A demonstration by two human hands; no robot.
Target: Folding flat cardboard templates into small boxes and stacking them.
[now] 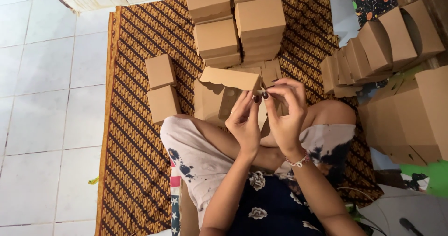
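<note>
Mid-fold on a half-made brown cardboard box (224, 93), held above the lap: left hand (243, 121) and right hand (284, 114) fingers pinching its flap corner. Probably needs tucking next. Finished stack (235, 24) far behind.

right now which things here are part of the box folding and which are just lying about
In the job:
half-folded brown box held by left hand and right hand
stacked finished boxes
nested boxes

Lying about:
patterned mat
yellow scrap
</note>
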